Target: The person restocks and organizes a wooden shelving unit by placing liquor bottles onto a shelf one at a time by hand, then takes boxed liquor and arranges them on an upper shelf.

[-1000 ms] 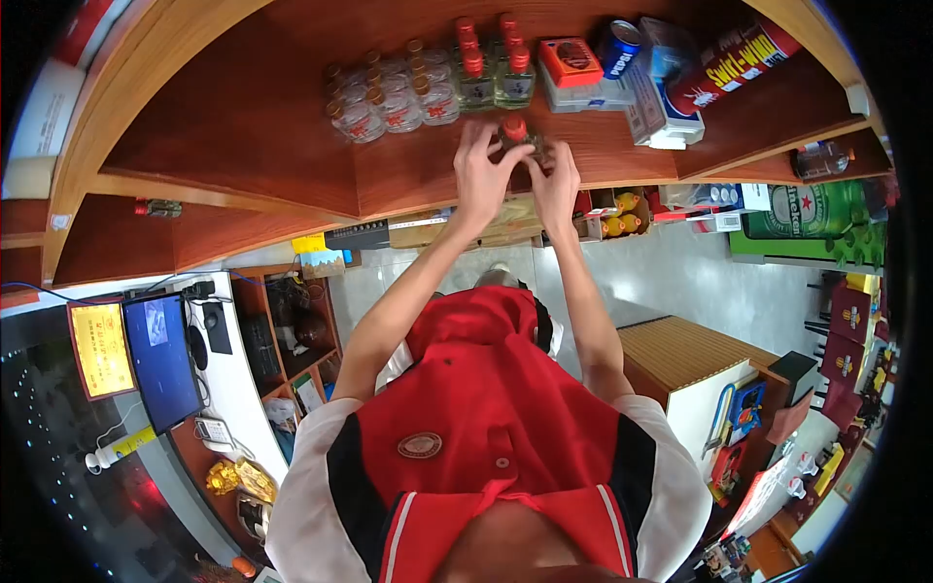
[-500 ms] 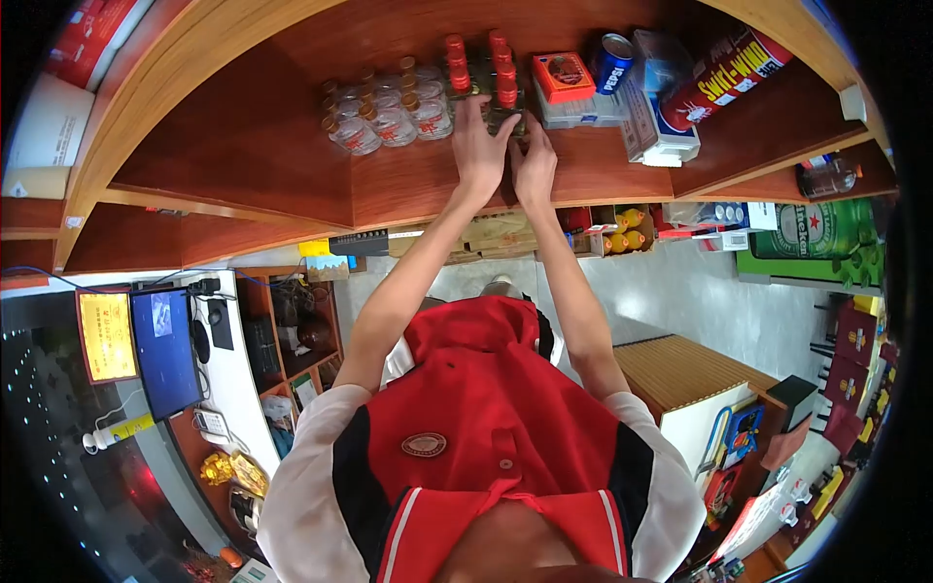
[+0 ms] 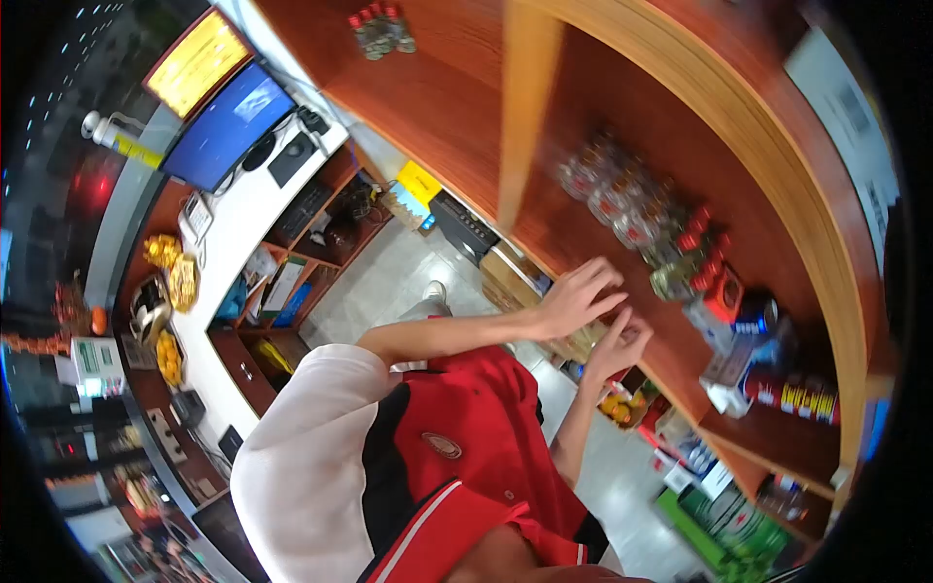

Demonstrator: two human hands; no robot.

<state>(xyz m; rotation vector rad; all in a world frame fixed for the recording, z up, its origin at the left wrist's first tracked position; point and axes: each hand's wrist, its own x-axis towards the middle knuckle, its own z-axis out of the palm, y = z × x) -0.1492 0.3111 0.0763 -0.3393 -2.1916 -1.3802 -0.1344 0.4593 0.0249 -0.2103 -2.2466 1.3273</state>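
Observation:
Over the front edge of the wooden shelf (image 3: 544,238), my left hand (image 3: 575,296) hovers with its fingers bent and apart, nothing in it. Just beside it, my right hand (image 3: 614,348) is also empty, its fingers loosely curled and parted from the thumb. Beyond both hands, red-capped bottles (image 3: 688,255) stand in rows on the shelf. Next to them are clear glass bottles (image 3: 612,194), blurred by motion. A red box (image 3: 723,293) sits at the other side of the red-capped group.
A blue can (image 3: 756,317) and a red spray can (image 3: 792,396) share the shelf. More red-capped bottles (image 3: 381,31) stand in the neighbouring compartment past an upright divider (image 3: 525,107). A white counter (image 3: 262,209) bears a monitor (image 3: 228,126). Cardboard boxes (image 3: 510,280) lie below the shelf.
Both hands have come away from the red-capped bottles, back toward the shelf's front edge. The view has turned left and tilted, bringing the neighbouring compartment and the counter into sight.

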